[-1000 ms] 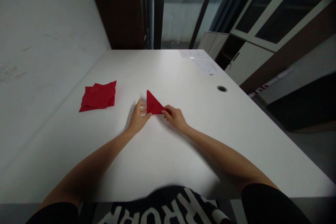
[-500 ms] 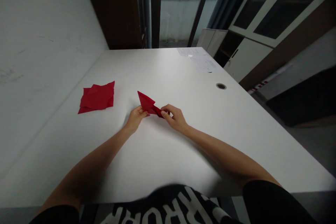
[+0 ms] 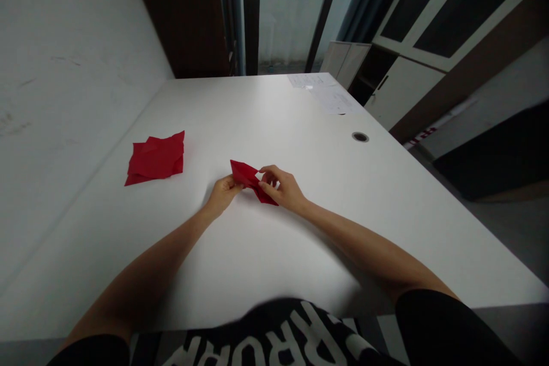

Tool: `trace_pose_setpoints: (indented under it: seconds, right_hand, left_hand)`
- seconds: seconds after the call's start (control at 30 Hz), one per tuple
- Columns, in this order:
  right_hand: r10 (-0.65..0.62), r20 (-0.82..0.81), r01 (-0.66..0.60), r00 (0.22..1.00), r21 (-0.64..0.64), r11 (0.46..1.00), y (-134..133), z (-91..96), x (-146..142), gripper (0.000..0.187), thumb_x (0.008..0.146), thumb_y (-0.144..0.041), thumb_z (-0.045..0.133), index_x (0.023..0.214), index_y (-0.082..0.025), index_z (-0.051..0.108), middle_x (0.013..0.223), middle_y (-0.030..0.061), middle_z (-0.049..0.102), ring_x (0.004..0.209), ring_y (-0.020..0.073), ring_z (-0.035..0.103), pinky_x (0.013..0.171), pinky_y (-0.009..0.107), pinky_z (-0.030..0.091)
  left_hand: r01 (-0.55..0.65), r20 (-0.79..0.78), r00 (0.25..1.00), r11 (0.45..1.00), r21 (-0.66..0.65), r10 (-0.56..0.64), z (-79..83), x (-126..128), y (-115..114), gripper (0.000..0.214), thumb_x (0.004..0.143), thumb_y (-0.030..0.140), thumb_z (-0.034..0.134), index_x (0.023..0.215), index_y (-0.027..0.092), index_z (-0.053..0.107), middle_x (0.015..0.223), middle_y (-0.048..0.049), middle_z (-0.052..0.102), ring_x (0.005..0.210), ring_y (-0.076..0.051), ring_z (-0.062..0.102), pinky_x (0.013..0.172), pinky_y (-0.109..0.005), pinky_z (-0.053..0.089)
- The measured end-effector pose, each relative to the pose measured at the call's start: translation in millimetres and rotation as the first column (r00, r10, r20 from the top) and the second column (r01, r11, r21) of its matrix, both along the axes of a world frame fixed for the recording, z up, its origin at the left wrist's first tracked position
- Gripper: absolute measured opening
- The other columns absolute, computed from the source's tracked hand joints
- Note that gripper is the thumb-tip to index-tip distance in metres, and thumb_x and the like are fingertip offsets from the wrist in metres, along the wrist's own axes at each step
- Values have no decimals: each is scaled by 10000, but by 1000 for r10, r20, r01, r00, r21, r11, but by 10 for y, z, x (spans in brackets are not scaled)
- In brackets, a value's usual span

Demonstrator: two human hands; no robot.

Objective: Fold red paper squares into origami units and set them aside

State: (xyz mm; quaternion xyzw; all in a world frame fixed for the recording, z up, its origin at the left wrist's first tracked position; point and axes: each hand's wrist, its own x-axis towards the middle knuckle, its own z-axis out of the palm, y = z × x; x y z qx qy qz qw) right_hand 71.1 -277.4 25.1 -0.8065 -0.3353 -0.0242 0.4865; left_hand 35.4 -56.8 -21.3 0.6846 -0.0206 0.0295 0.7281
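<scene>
A folded piece of red paper (image 3: 246, 173) is held between my two hands, just above the white table (image 3: 257, 263). My left hand (image 3: 223, 192) pinches its left edge, thumb toward me. At the paper's right part is my right hand (image 3: 283, 187), thumb and forefinger closed on it, with a flap hanging below the fingers. Some of the paper is covered by the right fingers. To the left, flat on the table, lies a loose stack of red paper sheets (image 3: 155, 158), apart from both hands.
White printed sheets (image 3: 331, 98) lie at the table's far right corner. A round cable hole (image 3: 360, 137) is set near the right edge. A white wall (image 3: 77, 86) borders the table on the left, and cabinets (image 3: 401, 91) stand beyond it on the right.
The red paper has turned and changed shape: its upper left tip is lower and its lower right flap hangs further down. My right fingers have spread slightly and shifted on it.
</scene>
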Motion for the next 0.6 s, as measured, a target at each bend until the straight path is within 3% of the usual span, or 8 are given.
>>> trace_pose_setpoints:
  seconds: [0.17,0.23,0.3,0.37,0.47,0.6]
  right_hand:
    - [20,-68,-22,997,-24,999,-1,4,9,460,884,-269,620,1320,-244,475,915,3,690,671,124,590,655,252,459]
    - [42,-53,-45,998,-51,998,3,0,12,324,882,-261,610,1199,-222,559,813,-18,659,635,116,553,628,238,421]
    - [44,-32,-46,999,-90,995,11,-6,11,91,898,-264,576,956,-202,610,680,-39,589,584,107,491,588,230,365]
    - [1,-7,-2,1000,-118,993,23,-12,5,141,915,-284,554,805,-197,570,623,-45,535,556,104,444,564,232,320]
    - [-87,44,93,995,-144,985,40,-21,-8,186,918,-317,554,775,-201,529,635,-37,533,566,112,444,568,239,303]
    - [-156,49,162,986,-161,973,51,-31,-21,111,859,-286,581,807,-209,520,685,-23,576,606,131,477,592,243,322]
  left_hand:
    - [85,36,995,981,171,-93,-26,-19,20,180,849,296,666,970,177,726,1005,-64,753,970,-230,692,970,-416,517]
    - [92,53,993,978,186,-103,-16,-29,3,168,856,293,657,962,176,717,987,-58,747,960,-221,691,957,-405,527]
    - [65,89,993,983,171,-81,1,-41,-28,184,861,282,656,1007,179,698,1011,-56,737,975,-207,685,956,-389,530]
    - [5,124,992,991,136,-22,22,-56,-67,273,867,266,660,1129,192,653,1110,-65,713,1031,-199,675,969,-377,529]
    - [-57,111,993,994,98,46,55,-91,-130,445,878,252,653,1308,233,540,1339,-94,610,1104,-196,661,983,-375,531]
    - [14,65,998,998,60,-18,121,-155,-213,450,895,259,626,1331,230,516,1425,-108,552,1166,-210,636,1042,-391,504]
